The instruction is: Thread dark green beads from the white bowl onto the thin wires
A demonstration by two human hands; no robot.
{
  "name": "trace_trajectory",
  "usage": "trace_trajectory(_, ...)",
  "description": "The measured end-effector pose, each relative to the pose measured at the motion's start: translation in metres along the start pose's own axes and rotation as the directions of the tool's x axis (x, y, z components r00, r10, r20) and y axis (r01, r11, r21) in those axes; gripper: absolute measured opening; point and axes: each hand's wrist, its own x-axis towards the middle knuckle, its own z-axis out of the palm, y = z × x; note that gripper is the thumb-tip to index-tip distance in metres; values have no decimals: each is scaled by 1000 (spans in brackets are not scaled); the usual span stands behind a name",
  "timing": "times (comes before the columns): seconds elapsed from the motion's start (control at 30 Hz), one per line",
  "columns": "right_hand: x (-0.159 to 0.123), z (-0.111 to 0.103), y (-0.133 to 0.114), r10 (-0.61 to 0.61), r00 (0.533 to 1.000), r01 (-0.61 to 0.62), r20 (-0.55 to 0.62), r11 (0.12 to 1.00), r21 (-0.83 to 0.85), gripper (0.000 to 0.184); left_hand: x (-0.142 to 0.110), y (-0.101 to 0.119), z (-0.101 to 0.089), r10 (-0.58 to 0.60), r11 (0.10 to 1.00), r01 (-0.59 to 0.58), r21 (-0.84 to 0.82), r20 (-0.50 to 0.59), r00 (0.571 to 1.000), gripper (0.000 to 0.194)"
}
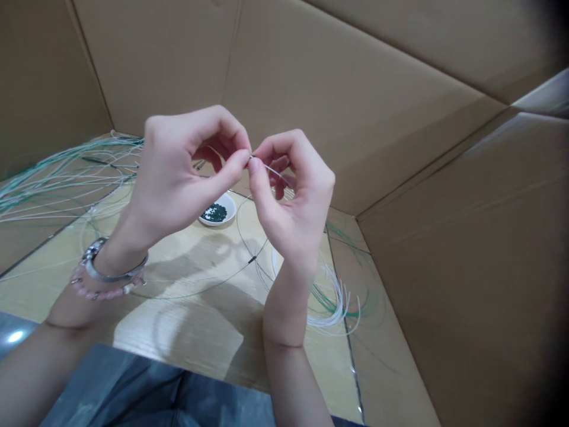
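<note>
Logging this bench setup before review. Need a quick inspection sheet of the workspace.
surface: light wood table, with shadows from the hands across it
job's things: thin pale strand pinched at the fingertips; small white dish of dark green beads below the hands
clutter: loose bundle of green and white strands at left; curled white and green strands at right
grippers: left hand and right hand, both bare, pinching the strand; metal bangle and pink beaded bracelet on the left wrist
cables: nothing seen besides those strands
surroundings: brown cardboard walls around the table; grey trousers at the bottom of the view
</note>
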Motion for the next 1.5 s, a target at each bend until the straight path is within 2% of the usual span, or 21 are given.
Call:
trace_trajectory(0.33,1,-2,-1,-58,998,58,-15,998,11,9,-1,3,-1,-7,1000,7,-13,13,1000,8)
trace_trajectory(0.47,1,-2,-1,-43,999,43,-7,999,-33,10,-1,4,-1,-22,1000,22,-4,7,1000,7)
trace_trajectory(0.83,-1,-3,0,-3,1000,2,21,1000,2,9,-1,2,-1,6,1000,-6,-3,9,1000,11)
trace_trajectory(1.0,-1,-4,0,-20,1000,21,9,1000,-20,9,-2,3,-1,3,1000,-3,1,12,1000,11)
trace_trajectory(1.27,2,-4,-3,-60,998,61,-23,998,34,11,-1,3,-1,13,1000,-13,-9,11,1000,10)
trace_trajectory(1.5,3,-2,2,-70,996,69,-60,998,-7,10,0,-1,0,-57,997,55,46,38,998,7)
